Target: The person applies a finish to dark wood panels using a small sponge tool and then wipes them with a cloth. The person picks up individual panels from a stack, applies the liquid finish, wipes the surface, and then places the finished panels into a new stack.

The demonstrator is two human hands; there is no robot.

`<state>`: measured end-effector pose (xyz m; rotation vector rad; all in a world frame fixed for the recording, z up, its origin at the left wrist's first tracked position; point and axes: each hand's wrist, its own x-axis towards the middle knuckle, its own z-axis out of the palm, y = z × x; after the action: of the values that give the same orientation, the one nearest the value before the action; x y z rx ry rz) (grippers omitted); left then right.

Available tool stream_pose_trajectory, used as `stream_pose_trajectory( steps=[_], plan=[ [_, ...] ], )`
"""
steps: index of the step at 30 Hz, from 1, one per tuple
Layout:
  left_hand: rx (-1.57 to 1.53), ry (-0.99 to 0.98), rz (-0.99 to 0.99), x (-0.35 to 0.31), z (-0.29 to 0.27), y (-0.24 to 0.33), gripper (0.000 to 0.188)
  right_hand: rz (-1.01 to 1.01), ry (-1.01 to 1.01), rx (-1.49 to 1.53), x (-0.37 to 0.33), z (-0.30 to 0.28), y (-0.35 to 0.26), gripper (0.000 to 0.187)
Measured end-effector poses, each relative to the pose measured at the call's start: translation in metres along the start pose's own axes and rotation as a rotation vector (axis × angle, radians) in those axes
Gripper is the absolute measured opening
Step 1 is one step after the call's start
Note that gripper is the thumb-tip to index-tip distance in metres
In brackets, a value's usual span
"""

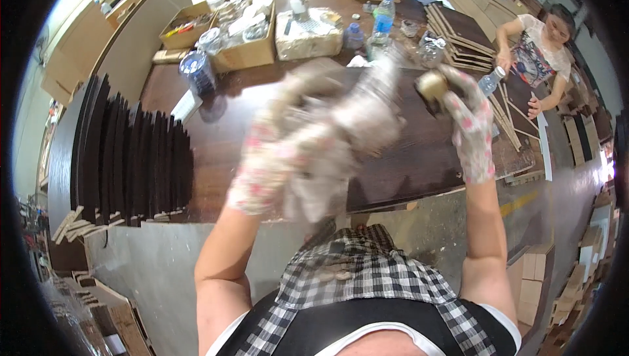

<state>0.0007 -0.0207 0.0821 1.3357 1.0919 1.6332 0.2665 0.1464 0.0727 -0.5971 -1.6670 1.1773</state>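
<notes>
My left hand (pixel 282 153), in a pale glove with pink flowers, is closed around a whitish rag (pixel 318 189) that hangs below the fingers. A pale, clear-looking bottle (pixel 377 97) tilts up to the right from the same hand; motion smears both, so their details are hard to see. My right hand (pixel 470 120), in a matching glove, grips a small block-like thing (pixel 432 85), tan on top and dark at its edge. Under both hands lies a dark brown glossy board (pixel 406 153) on the worktable.
A row of dark panels (pixel 124 159) stands on edge at the left. Cardboard boxes (pixel 246 51), a wrapped block (pixel 309 38) and a water bottle (pixel 383 18) line the far side. A person (pixel 540 54) works at the right beside stacked boards (pixel 462 38).
</notes>
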Motion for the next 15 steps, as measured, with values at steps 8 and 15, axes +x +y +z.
stream_pose_trajectory(
  steps=[8,15],
  plan=[
    [0.817,-0.487,0.275,0.083,0.028,-0.129,0.042,0.085,0.517,-0.034,-0.138,-0.086,0.016,0.034],
    [0.869,-0.441,0.655,0.123,0.124,-0.135,0.027,0.132,0.725,0.057,-0.158,-0.103,0.037,0.033]
  ],
)
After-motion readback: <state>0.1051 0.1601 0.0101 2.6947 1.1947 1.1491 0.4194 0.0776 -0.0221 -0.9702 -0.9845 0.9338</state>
